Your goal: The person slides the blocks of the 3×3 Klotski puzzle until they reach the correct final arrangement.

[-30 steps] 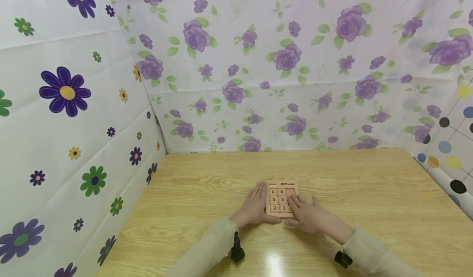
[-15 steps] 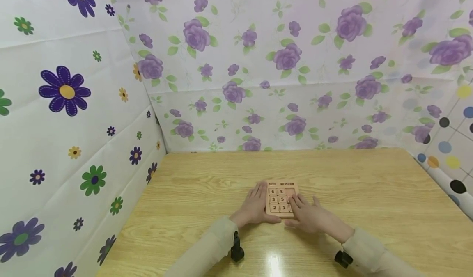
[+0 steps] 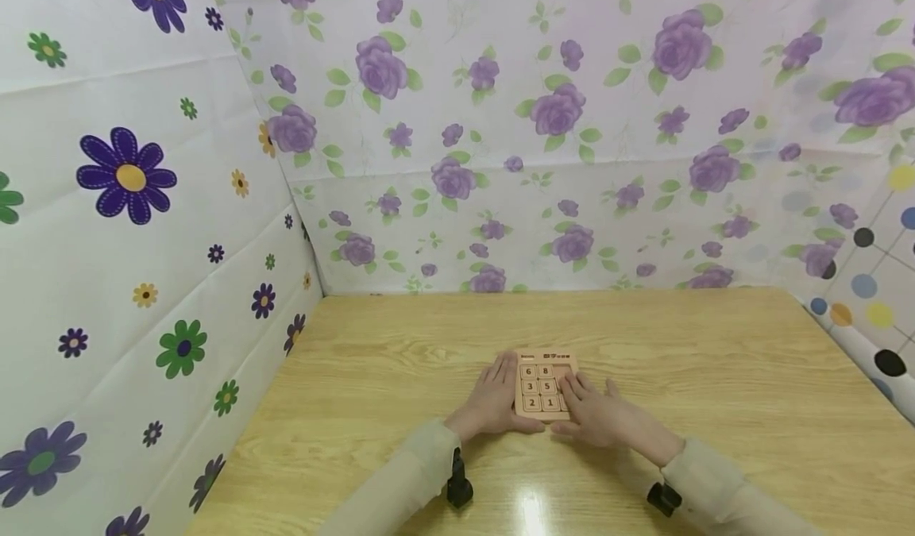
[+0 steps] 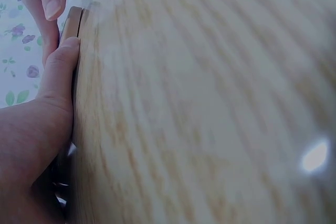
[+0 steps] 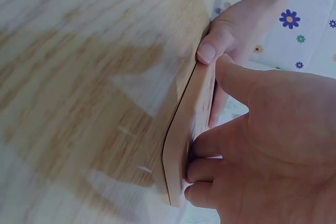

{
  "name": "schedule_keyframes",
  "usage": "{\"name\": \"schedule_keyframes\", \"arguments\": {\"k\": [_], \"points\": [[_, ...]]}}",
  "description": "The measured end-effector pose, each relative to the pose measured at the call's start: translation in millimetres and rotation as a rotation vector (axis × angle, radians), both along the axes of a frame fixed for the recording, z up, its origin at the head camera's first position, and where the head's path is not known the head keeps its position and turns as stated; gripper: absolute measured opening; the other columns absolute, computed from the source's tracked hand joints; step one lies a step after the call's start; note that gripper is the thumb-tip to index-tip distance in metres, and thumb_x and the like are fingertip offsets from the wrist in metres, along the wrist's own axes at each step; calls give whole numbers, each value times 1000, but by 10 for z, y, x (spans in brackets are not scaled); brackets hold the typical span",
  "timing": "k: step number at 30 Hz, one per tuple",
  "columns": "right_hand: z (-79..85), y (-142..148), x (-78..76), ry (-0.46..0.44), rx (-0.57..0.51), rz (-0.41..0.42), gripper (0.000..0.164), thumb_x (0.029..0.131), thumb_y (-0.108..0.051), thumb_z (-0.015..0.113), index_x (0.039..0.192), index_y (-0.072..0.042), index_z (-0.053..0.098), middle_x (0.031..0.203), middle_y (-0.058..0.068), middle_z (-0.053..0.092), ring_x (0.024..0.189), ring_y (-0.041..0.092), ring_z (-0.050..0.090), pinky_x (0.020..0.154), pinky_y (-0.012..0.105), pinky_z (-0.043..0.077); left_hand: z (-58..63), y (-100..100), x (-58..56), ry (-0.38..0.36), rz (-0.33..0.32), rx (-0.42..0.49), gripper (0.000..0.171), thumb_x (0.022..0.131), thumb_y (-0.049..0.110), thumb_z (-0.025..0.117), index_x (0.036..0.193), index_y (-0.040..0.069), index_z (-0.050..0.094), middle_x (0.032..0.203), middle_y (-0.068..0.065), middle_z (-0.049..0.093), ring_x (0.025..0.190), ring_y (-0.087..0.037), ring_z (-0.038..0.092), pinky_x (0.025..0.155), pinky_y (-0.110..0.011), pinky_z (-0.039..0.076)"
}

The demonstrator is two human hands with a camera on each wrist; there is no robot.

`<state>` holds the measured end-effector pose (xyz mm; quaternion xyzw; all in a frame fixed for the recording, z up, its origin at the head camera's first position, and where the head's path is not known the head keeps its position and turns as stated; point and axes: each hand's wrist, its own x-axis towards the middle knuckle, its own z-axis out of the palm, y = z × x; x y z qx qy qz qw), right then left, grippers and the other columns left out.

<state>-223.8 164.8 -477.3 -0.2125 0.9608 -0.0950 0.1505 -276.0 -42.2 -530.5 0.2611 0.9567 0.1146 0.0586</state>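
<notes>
A wooden number sliding puzzle (image 3: 546, 386) lies flat on the table, its tiles 6, 8, 3, 5, 2 and 1 readable in the head view. Along its left side my left hand (image 3: 493, 401) holds the board, fingers on the left edge and thumb at the near edge. My right hand (image 3: 600, 418) rests its fingertips on the right-hand column, which they partly cover. Seen from the right wrist, the fingers of the right hand (image 5: 273, 129) touch the board's face, and its thumb is close to the left thumb (image 5: 207, 52).
The wood-grain table (image 3: 400, 337) spreads out around the puzzle. Purple-flowered cloth (image 3: 450, 179) hangs behind it, with a flowered cloth (image 3: 129, 282) on the left and a dotted one (image 3: 865, 282) on the right. Each wrist wears a black camera (image 3: 459, 488).
My right fingertips have shifted slightly to the right over the puzzle's right column. My left hand and the board stay in place.
</notes>
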Motion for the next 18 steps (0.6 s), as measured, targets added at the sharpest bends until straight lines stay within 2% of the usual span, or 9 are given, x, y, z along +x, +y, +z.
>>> {"name": "schedule_keyframes", "arguments": {"k": [6,11,18], "points": [[-36,6,-56,12,30,-5,84,96,-56,45,148,8,27,157,25,22,145,44,21,108,75,14,-1,7,-6,-3,-3,-12,129,72,73,67,153,-4,2,162,-20,6,151,-30,9,123,-45,17],[-24,-1,-88,2,7,-12,84,96,-55,45,148,8,27,156,27,22,145,45,21,109,75,13,-1,1,-8,-4,-7,-19,129,72,73,67,154,-3,1,162,-19,6,151,-29,9,123,-44,17],[-52,5,-138,1,18,-8,86,96,-57,45,148,8,27,157,26,22,145,44,21,108,75,15,19,-2,-5,5,-18,2,129,72,71,69,153,-5,4,162,-21,9,150,-31,12,122,-46,20]]}}
